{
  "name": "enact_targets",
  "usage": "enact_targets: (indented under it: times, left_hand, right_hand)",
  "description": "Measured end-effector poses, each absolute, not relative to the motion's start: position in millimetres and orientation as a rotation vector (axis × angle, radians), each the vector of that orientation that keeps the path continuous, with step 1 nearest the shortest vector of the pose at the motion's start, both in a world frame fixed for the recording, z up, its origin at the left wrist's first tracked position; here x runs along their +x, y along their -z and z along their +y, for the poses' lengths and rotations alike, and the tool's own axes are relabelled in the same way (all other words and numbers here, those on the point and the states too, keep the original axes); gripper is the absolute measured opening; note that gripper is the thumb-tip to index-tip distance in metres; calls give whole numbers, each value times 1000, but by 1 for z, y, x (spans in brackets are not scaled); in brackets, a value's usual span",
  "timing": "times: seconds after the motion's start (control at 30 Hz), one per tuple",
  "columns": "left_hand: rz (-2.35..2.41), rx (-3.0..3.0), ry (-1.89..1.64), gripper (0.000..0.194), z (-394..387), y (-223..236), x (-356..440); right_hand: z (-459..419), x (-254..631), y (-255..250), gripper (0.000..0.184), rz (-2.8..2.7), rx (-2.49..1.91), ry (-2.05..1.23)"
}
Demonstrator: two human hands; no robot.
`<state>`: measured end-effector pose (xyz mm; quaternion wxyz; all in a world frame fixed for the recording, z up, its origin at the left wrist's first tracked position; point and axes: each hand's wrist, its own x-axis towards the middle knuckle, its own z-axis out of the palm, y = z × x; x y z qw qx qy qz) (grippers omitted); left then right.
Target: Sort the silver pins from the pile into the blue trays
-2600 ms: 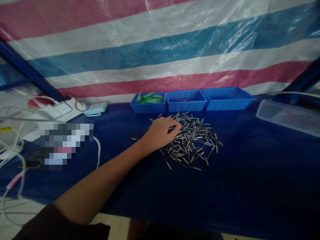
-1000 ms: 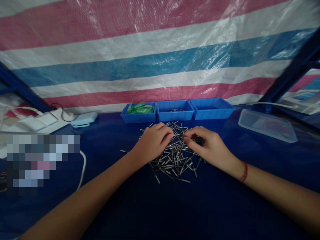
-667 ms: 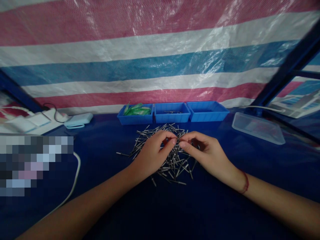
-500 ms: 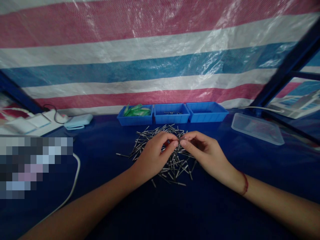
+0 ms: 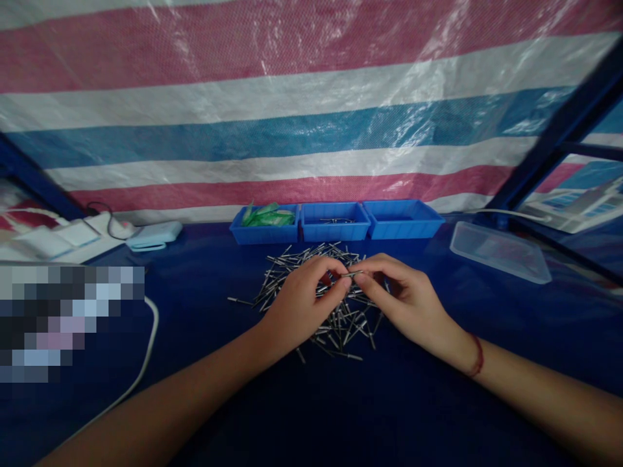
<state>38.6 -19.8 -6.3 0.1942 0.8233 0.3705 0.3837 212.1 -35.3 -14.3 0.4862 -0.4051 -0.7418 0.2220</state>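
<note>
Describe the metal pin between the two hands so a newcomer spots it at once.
Below the striped red-white-blue plastic sheet, find the scattered heap of thin silvery metal pins. Over it, the left hand and right hand meet at one slim silvery metal pin. Its neighbours lie loose; this one is pinched between fingertips.

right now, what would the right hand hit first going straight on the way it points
Probably the left hand, whose fingertips are close ahead at the small metal pin; depth is unclear.
</note>
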Motion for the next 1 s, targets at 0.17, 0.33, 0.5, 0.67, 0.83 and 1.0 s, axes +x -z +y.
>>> enact_targets:
  times: [0.17, 0.33, 0.5, 0.67, 0.83, 1.0]
  left_hand:
    - [1032, 2334, -1162, 6, -21, 6, 37]
    - [1049, 2308, -1214, 27, -15, 5, 32]
    - [1112, 2436, -1185, 32, 2, 11, 18]
    - [1191, 2630, -1046, 23, 10, 14, 8]
    - [1134, 2780, -835, 17, 9, 14, 8]
    - [1072, 2888, -662, 24, 15, 17, 12]
  right_hand:
    - [-37, 211, 11, 14, -1932, -997, -470]
    - [-24, 210, 1, 19, -1977, -1033, -278]
    - [30, 216, -11, 26, -1961, -1215, 134]
    - [54, 222, -10, 29, -2001, -1415, 408]
    - [20, 234, 9, 30, -2088, -1355, 255]
    - [6, 243, 26, 26, -2030, -1374, 49]
